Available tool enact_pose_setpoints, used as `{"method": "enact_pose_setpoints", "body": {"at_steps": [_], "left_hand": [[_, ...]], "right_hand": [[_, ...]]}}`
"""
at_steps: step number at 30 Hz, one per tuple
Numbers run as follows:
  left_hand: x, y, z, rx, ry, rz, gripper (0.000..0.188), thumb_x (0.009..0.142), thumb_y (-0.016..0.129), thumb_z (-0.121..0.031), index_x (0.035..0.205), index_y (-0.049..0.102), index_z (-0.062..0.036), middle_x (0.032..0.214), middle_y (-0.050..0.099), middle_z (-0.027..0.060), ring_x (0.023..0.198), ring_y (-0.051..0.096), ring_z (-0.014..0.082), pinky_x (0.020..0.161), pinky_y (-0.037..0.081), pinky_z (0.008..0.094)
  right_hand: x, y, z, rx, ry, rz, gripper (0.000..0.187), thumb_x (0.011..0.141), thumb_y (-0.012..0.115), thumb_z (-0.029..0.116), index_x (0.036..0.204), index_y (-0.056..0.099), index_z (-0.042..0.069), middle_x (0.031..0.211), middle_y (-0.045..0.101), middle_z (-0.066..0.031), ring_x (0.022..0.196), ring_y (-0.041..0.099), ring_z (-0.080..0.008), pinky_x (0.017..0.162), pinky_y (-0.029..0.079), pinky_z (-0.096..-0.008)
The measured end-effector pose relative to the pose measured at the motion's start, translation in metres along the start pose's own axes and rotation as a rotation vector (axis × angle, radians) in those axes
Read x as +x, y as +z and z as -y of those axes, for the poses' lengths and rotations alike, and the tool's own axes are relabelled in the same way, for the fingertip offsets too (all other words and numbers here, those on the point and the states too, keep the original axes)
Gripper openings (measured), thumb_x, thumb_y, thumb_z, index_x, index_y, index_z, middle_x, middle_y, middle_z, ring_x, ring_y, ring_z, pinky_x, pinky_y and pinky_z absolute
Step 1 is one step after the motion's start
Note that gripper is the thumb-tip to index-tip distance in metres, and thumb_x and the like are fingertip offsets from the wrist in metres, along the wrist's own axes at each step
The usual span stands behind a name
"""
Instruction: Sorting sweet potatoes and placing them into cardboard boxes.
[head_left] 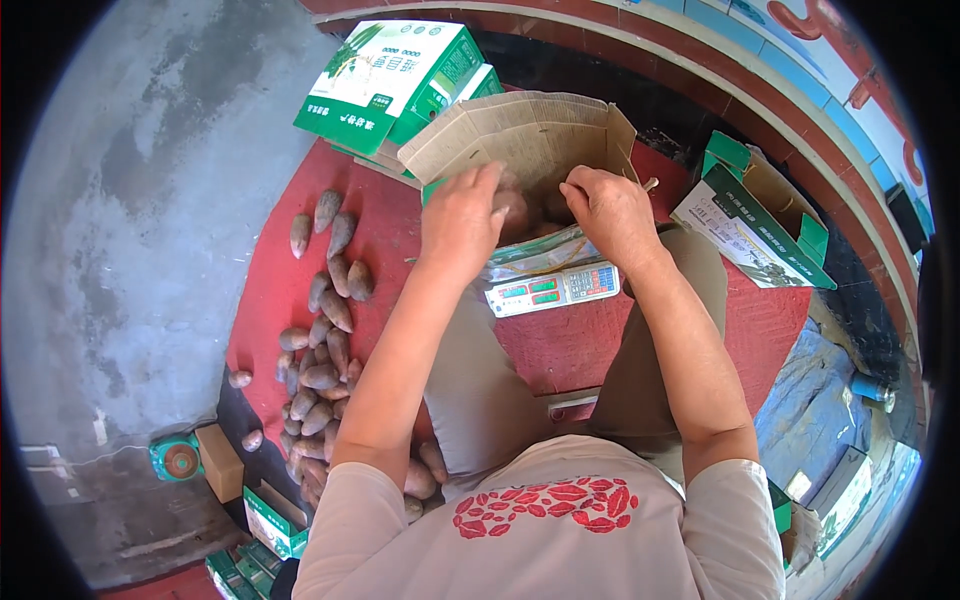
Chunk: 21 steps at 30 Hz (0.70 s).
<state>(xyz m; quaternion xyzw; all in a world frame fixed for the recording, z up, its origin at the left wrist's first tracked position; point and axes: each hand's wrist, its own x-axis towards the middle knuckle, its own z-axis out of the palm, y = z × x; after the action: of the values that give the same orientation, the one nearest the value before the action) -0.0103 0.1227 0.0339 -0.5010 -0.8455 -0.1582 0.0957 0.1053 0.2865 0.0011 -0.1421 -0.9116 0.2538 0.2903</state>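
Observation:
An open cardboard carton [510, 135] with raised brown flaps stands in front of me, with several reddish-brown sweet potatoes [514, 212] inside. My left hand [462, 218] reaches over its left side, fingers bent round a blurred sweet potato. At the right side my right hand [610, 215] is closed, fingertips curled down into the carton; what they hold is hidden. Just below the carton, on my side, is the white panel of a digital scale [552, 290] with lit displays and a keypad.
Many loose sweet potatoes [320, 375] lie on the red mat [555, 350] to my left. Green-and-white cartons [390, 75] are stacked at the far left. Another opened carton [750, 225] stands at the right. A blue sheet [810, 400] covers the floor beyond the mat.

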Motion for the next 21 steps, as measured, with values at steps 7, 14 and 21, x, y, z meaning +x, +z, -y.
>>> {"method": "enact_pose_setpoints", "body": {"at_steps": [7, 14, 21], "left_hand": [[-0.044, -0.032, 0.026, -0.124, -0.093, -0.274, 0.034, 0.080, 0.068, -0.011, 0.112, 0.061, -0.0012, 0.111, 0.064, 0.0175, 0.105, 0.060, 0.0327, 0.091, 0.047, 0.0373], [-0.178, -0.016, 0.086, -0.224, -0.545, -0.287, 0.024, 0.084, 0.064, -0.010, 0.106, 0.064, 0.0004, 0.107, 0.064, 0.0188, 0.102, 0.061, 0.0337, 0.091, 0.046, 0.0392], [-0.359, 0.053, 0.116, -0.071, -0.843, 0.065, 0.023, 0.082, 0.067, -0.015, 0.100, 0.064, -0.0012, 0.097, 0.065, 0.0189, 0.093, 0.063, 0.0352, 0.083, 0.049, 0.0409]], "right_hand": [[0.000, 0.001, -0.002, -0.026, -0.012, 0.025, 0.012, 0.084, 0.062, 0.017, 0.079, 0.062, 0.006, 0.077, 0.066, -0.0124, 0.074, 0.065, -0.0316, 0.066, 0.052, -0.0420], [-0.001, 0.007, 0.000, -0.033, -0.020, 0.077, 0.013, 0.084, 0.062, 0.017, 0.079, 0.062, 0.006, 0.078, 0.066, -0.0127, 0.074, 0.065, -0.0327, 0.068, 0.052, -0.0428], [0.000, 0.008, 0.004, -0.050, -0.001, 0.104, 0.014, 0.086, 0.061, 0.019, 0.080, 0.062, 0.006, 0.079, 0.066, -0.0137, 0.075, 0.064, -0.0351, 0.068, 0.051, -0.0443]]}}
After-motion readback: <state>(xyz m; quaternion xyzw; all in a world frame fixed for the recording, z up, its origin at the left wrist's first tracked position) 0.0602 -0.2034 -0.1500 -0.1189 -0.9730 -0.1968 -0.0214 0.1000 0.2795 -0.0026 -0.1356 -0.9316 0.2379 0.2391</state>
